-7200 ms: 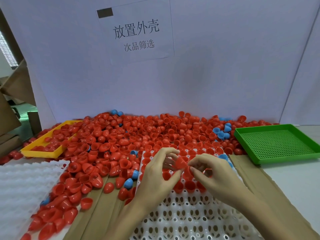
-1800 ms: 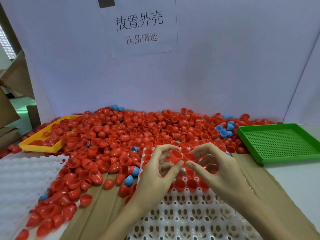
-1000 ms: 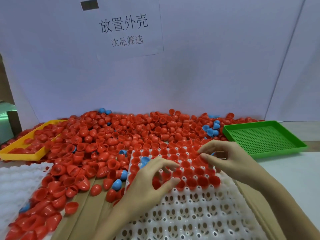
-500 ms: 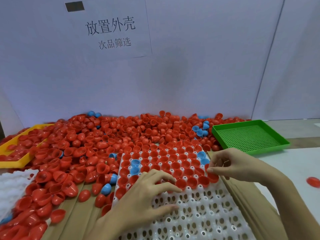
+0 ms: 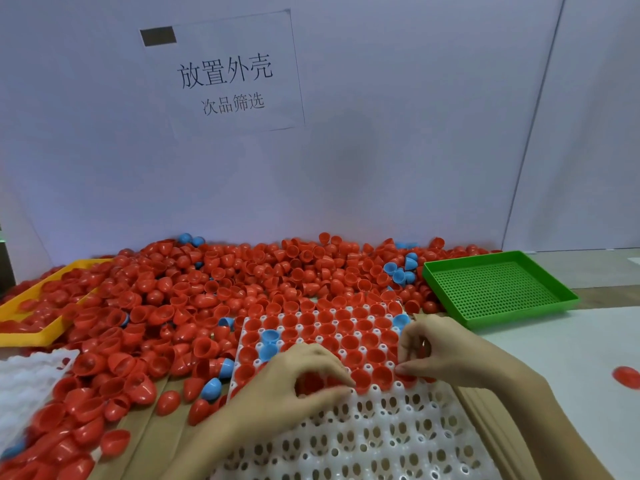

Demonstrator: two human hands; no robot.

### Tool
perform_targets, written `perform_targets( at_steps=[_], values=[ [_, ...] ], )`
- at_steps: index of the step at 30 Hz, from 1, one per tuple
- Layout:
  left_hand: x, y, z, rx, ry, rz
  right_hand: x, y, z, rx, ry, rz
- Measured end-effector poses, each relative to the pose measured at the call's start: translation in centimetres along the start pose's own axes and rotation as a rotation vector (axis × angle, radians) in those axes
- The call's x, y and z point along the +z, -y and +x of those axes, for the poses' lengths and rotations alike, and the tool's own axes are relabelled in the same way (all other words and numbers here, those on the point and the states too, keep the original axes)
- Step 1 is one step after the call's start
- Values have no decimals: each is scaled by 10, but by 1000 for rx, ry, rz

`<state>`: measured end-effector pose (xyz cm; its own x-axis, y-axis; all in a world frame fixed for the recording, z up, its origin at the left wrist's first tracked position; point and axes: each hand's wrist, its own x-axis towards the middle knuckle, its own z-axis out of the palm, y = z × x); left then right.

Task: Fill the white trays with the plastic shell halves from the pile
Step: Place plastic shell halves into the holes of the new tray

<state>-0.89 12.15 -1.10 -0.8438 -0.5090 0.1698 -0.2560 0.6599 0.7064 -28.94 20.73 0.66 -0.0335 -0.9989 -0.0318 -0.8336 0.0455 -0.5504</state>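
A white tray (image 5: 363,445) with round cups lies in front of me. Its far rows hold red shell halves (image 5: 346,327) and a few blue ones (image 5: 269,338); the near rows are bare. My left hand (image 5: 294,379) hovers over the last filled row, fingers and thumb curled round a red shell half (image 5: 311,388). At the tray's right edge my right hand (image 5: 446,351) has its fingers curled and its thumb pinching a red shell half (image 5: 408,378). Behind the tray spreads the big pile (image 5: 242,289) of red and some blue shells.
A green perforated tray (image 5: 519,316) sits at the back right, a yellow tray (image 5: 34,337) half under shells at the left. Another white tray (image 5: 24,386) lies at the near left. One red shell (image 5: 627,376) lies alone on the right. Cardboard (image 5: 485,417) lies under the tray.
Both hands came apart and dropped from chest height to the tray's last filled row. My left hand's fingers have curled from flat, while my right hand has stayed at the tray's right edge.
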Motion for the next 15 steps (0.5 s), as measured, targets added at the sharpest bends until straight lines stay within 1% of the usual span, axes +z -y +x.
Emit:
perform_targets(
  at_steps=[2,4,7,9,12,15],
  values=[
    [-13,-4,14,-57,-25,-101,-1,0,0,-2,-4,-12],
    [-25,-4,34,-79,-65,-99,2,2,2,-2,-20,-60],
    [-34,4,77,-79,-157,81,11,9,5,24,-99,-97],
    [-37,15,109,-97,-174,262,15,13,6,23,-190,-99],
    [-38,32,148,-188,-52,558,17,17,7,29,-263,-124],
    [-36,52,169,-270,78,691,16,16,6,19,-282,-102]
  ],
)
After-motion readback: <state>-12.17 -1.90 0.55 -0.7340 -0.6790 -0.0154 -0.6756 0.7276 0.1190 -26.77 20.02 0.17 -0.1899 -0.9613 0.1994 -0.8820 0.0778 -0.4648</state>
